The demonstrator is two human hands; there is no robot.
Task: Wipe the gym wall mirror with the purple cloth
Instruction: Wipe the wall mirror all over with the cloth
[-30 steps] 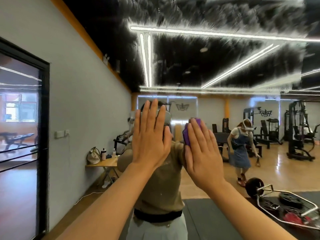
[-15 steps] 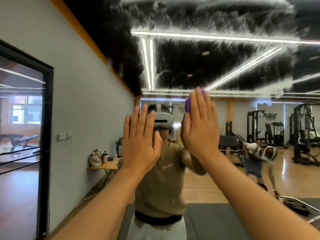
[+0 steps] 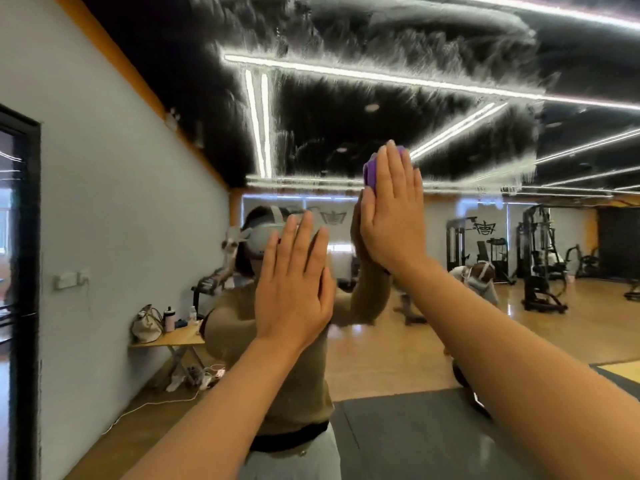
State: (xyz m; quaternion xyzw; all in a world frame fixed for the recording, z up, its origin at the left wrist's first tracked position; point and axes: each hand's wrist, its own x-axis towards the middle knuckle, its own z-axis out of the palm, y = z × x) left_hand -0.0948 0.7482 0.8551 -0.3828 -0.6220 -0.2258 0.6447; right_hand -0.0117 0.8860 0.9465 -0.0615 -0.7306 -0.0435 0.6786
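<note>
The wall mirror (image 3: 346,109) fills the view, its upper part streaked with white smears. My right hand (image 3: 393,216) lies flat with straight fingers and presses the purple cloth (image 3: 370,173) against the glass, at the lower edge of the smeared area. Only the cloth's left edge and a bit of its top show past my fingers. My left hand (image 3: 294,282) is flat on the mirror lower and to the left, fingers straight, holding nothing.
The glass reflects a person in a tan shirt with a headset (image 3: 263,237), a folding table with a bag and bottles (image 3: 166,336), gym machines (image 3: 540,258) and a bent-over person (image 3: 478,278). A dark door frame (image 3: 24,271) stands at left.
My right hand has slid the cloth upward on the mirror, from chest height to the edge of the smeared zone. My left hand stayed flat on the glass, now lower than the right.
</note>
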